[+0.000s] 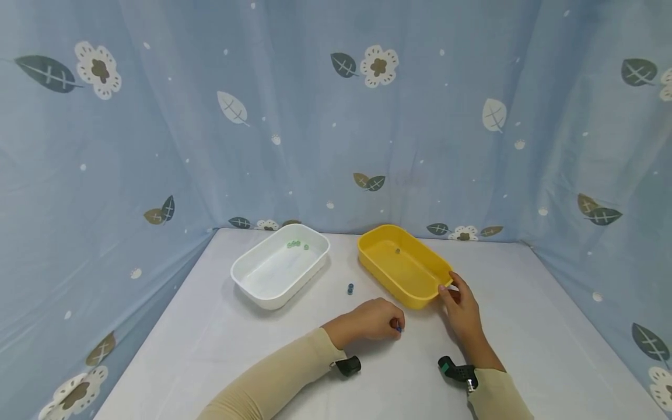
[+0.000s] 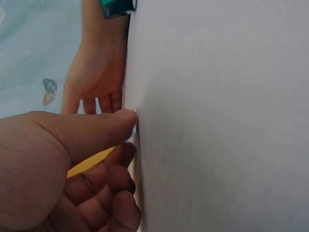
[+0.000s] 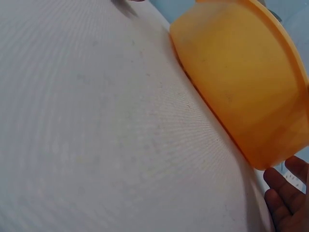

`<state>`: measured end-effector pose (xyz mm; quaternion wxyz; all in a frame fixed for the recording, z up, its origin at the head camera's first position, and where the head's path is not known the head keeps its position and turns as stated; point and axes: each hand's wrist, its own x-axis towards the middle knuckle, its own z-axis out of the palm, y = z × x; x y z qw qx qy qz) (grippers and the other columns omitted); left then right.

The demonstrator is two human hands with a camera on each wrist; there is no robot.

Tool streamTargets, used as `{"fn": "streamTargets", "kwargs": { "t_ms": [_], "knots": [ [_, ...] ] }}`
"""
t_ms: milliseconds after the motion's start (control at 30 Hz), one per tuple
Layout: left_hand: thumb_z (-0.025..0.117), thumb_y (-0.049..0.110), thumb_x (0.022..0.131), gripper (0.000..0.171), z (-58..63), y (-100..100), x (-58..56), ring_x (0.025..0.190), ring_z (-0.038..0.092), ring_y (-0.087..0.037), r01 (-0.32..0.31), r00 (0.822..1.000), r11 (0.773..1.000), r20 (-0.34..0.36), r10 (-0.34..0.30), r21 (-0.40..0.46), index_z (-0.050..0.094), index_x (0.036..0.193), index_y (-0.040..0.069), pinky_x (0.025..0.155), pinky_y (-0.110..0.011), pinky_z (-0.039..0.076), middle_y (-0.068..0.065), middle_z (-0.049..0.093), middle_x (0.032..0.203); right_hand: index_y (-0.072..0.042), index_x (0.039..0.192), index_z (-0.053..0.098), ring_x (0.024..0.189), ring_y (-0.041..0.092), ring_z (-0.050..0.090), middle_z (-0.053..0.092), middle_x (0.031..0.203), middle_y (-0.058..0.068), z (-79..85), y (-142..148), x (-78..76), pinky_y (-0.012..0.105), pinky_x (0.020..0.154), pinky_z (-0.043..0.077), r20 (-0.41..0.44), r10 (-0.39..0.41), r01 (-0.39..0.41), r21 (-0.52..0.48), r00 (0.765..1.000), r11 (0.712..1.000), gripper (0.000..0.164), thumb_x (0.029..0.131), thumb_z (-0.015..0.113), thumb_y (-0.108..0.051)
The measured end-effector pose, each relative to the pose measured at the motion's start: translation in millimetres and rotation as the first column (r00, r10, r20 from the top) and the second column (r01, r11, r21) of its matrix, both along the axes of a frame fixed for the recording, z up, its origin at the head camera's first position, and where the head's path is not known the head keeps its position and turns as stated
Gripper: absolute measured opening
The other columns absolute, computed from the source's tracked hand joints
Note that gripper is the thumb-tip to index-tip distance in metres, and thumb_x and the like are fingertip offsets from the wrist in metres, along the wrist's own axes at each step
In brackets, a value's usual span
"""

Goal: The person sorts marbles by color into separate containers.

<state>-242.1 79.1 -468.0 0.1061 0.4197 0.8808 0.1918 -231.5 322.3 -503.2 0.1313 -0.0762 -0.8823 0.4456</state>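
In the head view, my left hand (image 1: 374,319) is low over the white table, in front of the yellow tray. Its thumb and index finger pinch a small blue bead-like piece (image 1: 399,329), mostly hidden by the fingertips. The left wrist view shows a sliver of the blue piece (image 2: 128,137) under the thumb; the other fingers are curled. At the near right corner of the yellow tray (image 1: 380,270), my right hand (image 1: 464,312) holds the rim with thumb and fingers. One small dark piece (image 1: 397,251) lies inside that tray. Two small blue pieces (image 1: 350,289) lie between the trays.
A white tray (image 1: 254,294) stands left of the yellow one, with several small green pieces (image 1: 294,244) near its far end. A blue patterned curtain (image 1: 315,116) hangs behind the table (image 1: 210,350) and along its sides.
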Motion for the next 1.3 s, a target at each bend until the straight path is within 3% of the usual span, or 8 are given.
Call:
{"fn": "streamTargets", "kwargs": {
  "t_ms": [467,667,867,1067,1300],
  "knots": [
    [0.076,0.024,0.086,0.01,4.6,-7,-9.3,0.073,0.051,-0.002,-0.014,1.0,1.0,0.003,0.014,-0.013,0.069,0.093,0.026,0.068,-0.019,0.043,0.019,0.057,0.078,-0.014,0.155,0.024,0.119,0.037,0.048,0.035,0.149,0.018,-1.5,2,0.5,0.054,0.098,0.043,-0.015,0.008,-0.008,0.025,1.0,1.0,0.07,0.1,0.046,-0.051],
    [0.077,0.023,0.085,0.01,4.8,-5,-11.7,0.072,0.05,-0.003,0.001,1.0,0.999,0.007,-0.001,-0.033,0.068,0.089,0.027,0.067,-0.019,0.042,0.018,0.056,0.075,-0.014,0.155,0.024,0.12,0.037,0.047,0.034,0.149,0.018,-1.1,2,1.2,0.054,0.099,0.042,-0.011,0.01,-0.01,0.013,1.0,1.0,0.07,0.1,0.046,-0.051],
    [0.076,0.02,0.086,0.009,10.3,-10,-16.3,0.073,0.051,-0.003,0.01,1.0,1.0,-0.025,-0.011,-0.014,0.069,0.088,0.025,0.069,-0.019,0.042,0.017,0.056,0.076,-0.014,0.155,0.024,0.12,0.036,0.047,0.034,0.149,0.017,0.9,1,0.7,0.053,0.098,0.042,-0.026,0.016,-0.016,0.011,1.0,1.0,0.069,0.1,0.046,-0.05],
    [0.072,0.02,0.087,0.006,19.4,-21,-25.8,0.078,0.052,-0.003,-0.038,0.999,0.999,-0.021,0.038,0.022,0.07,0.091,0.024,0.072,-0.021,0.045,0.017,0.058,0.081,-0.015,0.155,0.023,0.121,0.036,0.047,0.034,0.15,0.017,0.9,2,-1.4,0.053,0.099,0.041,-0.026,0.011,-0.011,0.007,1.0,1.0,0.069,0.1,0.046,-0.05],
    [0.072,0.02,0.089,0.004,23.9,-33,-45.6,0.081,0.055,-0.002,-0.047,0.997,0.993,-0.051,0.053,0.107,0.07,0.093,0.021,0.075,-0.02,0.045,0.016,0.061,0.084,-0.014,0.155,0.024,0.12,0.037,0.048,0.035,0.149,0.018,-0.8,1,0.4,0.054,0.097,0.043,-0.037,0.027,-0.026,0.008,0.999,1.0,0.069,0.1,0.046,-0.049]
  ]
}}
